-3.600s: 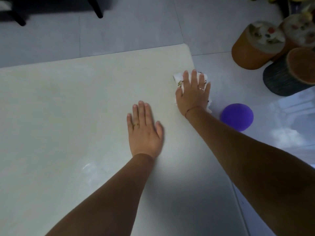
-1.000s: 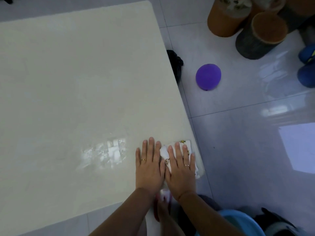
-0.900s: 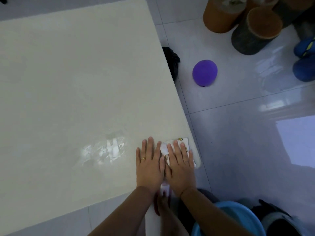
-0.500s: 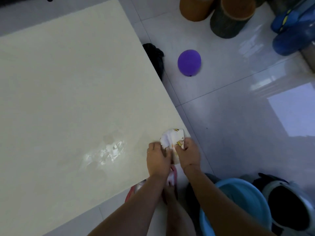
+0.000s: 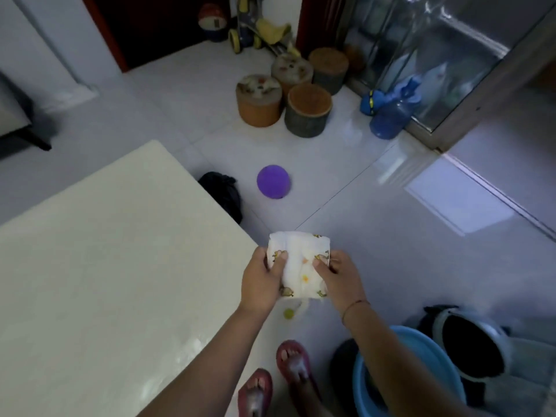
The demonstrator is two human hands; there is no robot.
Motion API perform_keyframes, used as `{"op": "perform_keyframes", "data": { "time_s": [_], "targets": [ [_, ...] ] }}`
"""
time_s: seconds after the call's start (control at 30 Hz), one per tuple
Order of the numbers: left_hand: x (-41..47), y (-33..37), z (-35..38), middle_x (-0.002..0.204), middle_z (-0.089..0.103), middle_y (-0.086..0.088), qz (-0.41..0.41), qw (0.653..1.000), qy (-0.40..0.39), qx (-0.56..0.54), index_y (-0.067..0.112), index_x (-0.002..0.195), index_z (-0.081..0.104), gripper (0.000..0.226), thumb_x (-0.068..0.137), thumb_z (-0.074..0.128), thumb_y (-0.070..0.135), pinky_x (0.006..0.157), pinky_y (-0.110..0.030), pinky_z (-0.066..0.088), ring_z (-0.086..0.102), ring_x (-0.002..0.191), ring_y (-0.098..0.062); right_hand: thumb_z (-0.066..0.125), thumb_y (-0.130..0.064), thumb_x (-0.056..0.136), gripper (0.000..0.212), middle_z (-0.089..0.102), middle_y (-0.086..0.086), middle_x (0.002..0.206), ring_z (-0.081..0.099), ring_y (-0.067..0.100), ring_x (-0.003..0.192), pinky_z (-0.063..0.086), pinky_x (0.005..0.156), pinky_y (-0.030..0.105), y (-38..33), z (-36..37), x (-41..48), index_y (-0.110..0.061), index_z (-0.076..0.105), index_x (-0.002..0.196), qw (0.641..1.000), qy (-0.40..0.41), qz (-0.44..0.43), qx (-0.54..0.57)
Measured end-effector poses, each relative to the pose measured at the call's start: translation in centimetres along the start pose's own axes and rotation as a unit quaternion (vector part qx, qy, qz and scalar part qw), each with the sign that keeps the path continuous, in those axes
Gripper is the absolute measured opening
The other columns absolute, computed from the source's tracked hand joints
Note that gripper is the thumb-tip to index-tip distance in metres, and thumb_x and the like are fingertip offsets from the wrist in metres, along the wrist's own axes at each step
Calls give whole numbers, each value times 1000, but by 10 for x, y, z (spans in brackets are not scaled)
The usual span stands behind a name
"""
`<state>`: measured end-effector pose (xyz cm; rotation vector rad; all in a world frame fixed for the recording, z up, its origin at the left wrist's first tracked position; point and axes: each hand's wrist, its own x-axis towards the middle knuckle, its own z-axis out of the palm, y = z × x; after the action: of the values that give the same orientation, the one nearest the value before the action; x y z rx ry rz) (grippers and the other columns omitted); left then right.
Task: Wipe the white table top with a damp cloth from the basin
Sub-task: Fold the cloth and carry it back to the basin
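left hand and right hand both pinch one cloth, fingers curled on it, right of table, one basin near right

Lower left: white rectangular table top. Lower right: round blue plastic basin. Centre, between them: white printed cloth.

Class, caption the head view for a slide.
Left hand and right hand grip a cloth beside the white table, blue basin nearby.
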<state>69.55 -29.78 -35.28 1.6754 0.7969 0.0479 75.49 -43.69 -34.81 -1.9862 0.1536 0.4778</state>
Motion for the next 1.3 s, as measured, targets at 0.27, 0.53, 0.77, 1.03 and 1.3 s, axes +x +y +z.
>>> {"op": "perform_keyframes", "data": {
  "time_s": [0.27,0.53,0.77,1.03,1.3],
  "targets": [
    [-40,117,35,81,64,0,102,991,-89,-16,18,96,54,21,93,56,39,60,-27,51,61,73,-12,64,-5,87,11,57,0,72,55,-3,53,45,47,12,-66,-101,-51,-6,54,92,973,153,-93,143],
    [-107,165,120,88,64,-1,188,963,-190,22,27,93,50,12,95,52,38,64,-28,54,64,77,-11,64,-7,88,41,63,-3,68,59,6,58,51,53,21,-48,-210,-110,-25,46,119,939,232,-96,235],
    [-186,96,199,73,57,6,210,941,-256,65,29,86,50,11,96,53,32,46,-12,40,53,58,1,58,3,88,64,57,2,87,57,1,64,49,60,20,61,-273,-180,-34,36,136,964,194,-62,173],
    [-237,-44,242,93,68,-6,195,875,-385,221,41,147,18,57,99,46,28,71,-41,57,66,81,-20,59,4,86,53,46,11,127,55,31,109,49,95,48,229,-259,-234,-12,47,135,978,169,79,96],
    [-215,-197,271,114,57,15,157,802,-473,330,48,125,43,41,88,49,31,76,-12,40,56,105,-11,65,-5,84,66,40,8,132,46,17,116,38,99,19,383,-185,-225,-15,37,143,979,105,174,16]
  ]
}}
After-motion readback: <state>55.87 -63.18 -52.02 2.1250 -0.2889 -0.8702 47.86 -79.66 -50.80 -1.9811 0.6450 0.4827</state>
